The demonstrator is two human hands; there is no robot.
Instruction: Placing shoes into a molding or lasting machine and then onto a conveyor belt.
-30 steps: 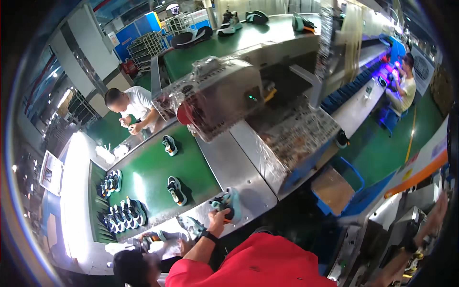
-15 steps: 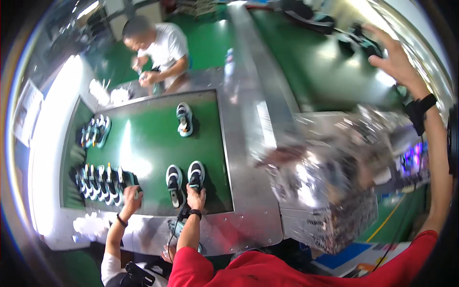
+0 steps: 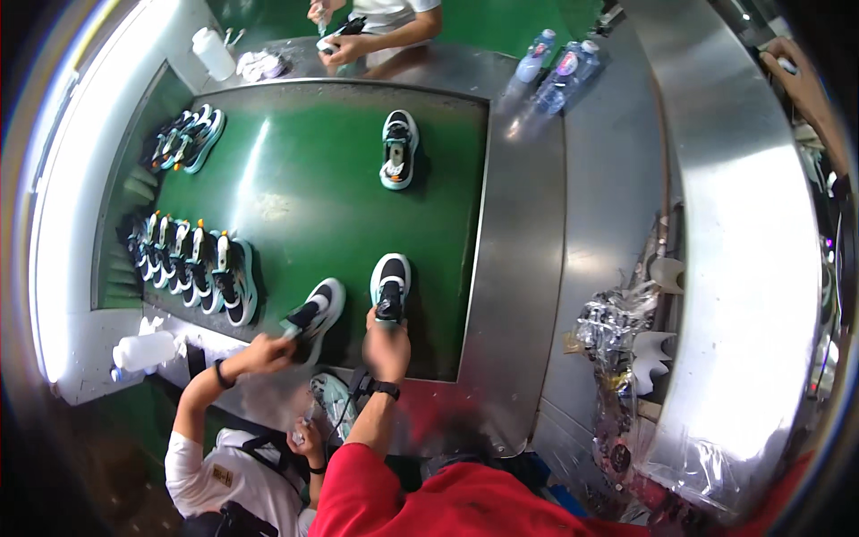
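My left hand [image 3: 387,349], with a dark band at the wrist, grips the heel end of a black-and-white sneaker [image 3: 390,286] standing on the green belt [image 3: 295,197]. Far off at the upper right rim, my right hand [image 3: 792,76] shows with curled fingers; a small pale spot lies between them, too small to name. Left of my sneaker, a co-worker's hand [image 3: 268,352] holds another sneaker [image 3: 318,309], tilted and partly blurred. A single sneaker [image 3: 399,150] sits farther up the belt.
Several sneakers [image 3: 234,282] stand in a row at the belt's left, with more [image 3: 201,139] behind. Across the belt a person works on a shoe [image 3: 344,36]. Water bottles [image 3: 568,72] stand at the back. A metal ledge [image 3: 734,268] and crumpled clear plastic [image 3: 617,318] are at right.
My view has swung, so the belt sits farther right and higher. The right hand's fingers, spread before, are now curled. The co-worker has taken hold of the neighbouring sneaker and tilted it.
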